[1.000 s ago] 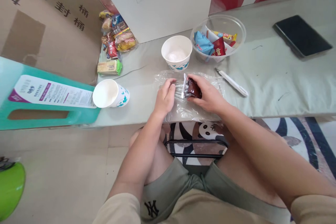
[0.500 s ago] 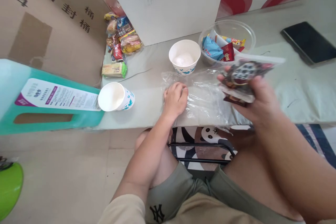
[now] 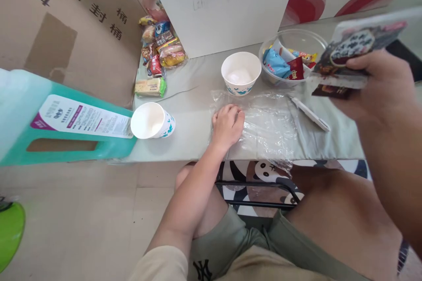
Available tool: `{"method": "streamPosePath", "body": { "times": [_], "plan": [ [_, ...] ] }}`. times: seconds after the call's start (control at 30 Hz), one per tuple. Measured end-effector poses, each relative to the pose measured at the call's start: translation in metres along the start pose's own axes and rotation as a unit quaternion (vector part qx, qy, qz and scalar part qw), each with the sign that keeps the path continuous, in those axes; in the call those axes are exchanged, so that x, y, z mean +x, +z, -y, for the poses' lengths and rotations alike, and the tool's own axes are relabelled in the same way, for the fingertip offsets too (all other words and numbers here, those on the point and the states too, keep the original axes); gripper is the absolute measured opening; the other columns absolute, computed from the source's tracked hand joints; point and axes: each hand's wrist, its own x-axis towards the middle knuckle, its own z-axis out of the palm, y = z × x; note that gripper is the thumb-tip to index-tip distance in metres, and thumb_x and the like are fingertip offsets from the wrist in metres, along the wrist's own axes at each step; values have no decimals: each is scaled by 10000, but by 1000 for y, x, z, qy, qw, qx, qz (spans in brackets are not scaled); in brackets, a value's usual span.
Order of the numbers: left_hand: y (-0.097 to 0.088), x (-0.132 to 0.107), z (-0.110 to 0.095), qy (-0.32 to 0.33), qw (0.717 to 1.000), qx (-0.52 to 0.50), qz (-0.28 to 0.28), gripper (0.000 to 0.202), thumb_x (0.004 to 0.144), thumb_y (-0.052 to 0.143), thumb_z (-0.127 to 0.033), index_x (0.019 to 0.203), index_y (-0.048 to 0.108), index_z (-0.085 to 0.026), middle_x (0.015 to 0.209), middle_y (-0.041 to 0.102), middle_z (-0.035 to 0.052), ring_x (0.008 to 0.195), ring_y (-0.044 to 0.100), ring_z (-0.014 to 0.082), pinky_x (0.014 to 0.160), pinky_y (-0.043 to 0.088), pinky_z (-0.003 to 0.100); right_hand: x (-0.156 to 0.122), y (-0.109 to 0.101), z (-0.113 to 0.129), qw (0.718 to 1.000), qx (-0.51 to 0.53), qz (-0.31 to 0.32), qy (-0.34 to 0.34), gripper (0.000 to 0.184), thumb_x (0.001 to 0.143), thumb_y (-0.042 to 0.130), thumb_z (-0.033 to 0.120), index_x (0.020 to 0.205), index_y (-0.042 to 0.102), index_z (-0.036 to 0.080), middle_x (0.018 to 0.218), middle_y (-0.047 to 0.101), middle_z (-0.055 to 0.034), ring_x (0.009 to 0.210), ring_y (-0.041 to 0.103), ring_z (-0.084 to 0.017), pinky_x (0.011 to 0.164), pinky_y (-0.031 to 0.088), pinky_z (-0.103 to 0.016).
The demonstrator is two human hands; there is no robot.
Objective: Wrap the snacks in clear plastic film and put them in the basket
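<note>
My left hand [image 3: 228, 126] lies on the table with its fingers curled together at the left end of a clear plastic bag [image 3: 268, 120]. Raised over the table's right side, my right hand [image 3: 379, 79] grips flat printed packets [image 3: 351, 48], dark with a white oval and a clear edge. A smaller dark brown packet [image 3: 329, 91] sticks out beneath them in the same grip. A thin white utility knife [image 3: 310, 113] lies beside the bag. Behind the bag stands a white paper bowl [image 3: 241, 74] with a blue leaf pattern.
A clear plastic bowl [image 3: 267, 74] holds wrapped snacks. On the left are a paper cup [image 3: 148, 120], a wafer packet [image 3: 150, 87], piled snacks [image 3: 161, 48] and a green-blue jug [image 3: 114, 149]. Boxes [image 3: 224, 13] stand at the back. A black phone [image 3: 409, 59] is partly hidden.
My right hand has moved right and up with the packets, uncovering the white utility knife and partly covering the phone. My left hand stays on the bag. The view has shifted slightly.
</note>
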Motion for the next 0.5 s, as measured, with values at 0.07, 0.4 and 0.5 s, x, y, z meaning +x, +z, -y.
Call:
{"method": "streamPosePath", "body": {
  "times": [0.07,0.4,0.5],
  "plan": [
    [0,0,0,2,1000,3,-1,221,1037,462,-254,947,663,-248,1314,703,49,1359,569,239,1197,312,499,21,6,18,997,-23,-54,55,295,717,686,200,986,761,295,1036,780,4,1063,730,-278,764,563,-421],
    [3,4,-1,-2,1000,22,-8,223,1033,471,-271,933,669,-252,1276,704,49,1311,587,244,1184,321,515,117,22,26,858,-500,117,14,774,744,753,210,1501,600,250,1300,755,-98,1202,689,-376,894,510,-512],
    [4,6,-2,-1,1000,23,-10,222,1028,482,-273,921,675,-251,1272,706,52,1304,588,254,1176,331,521,130,22,10,847,-517,121,-8,681,704,757,368,1355,690,180,1291,747,-101,1288,630,-374,809,508,-450]
  ]
}}
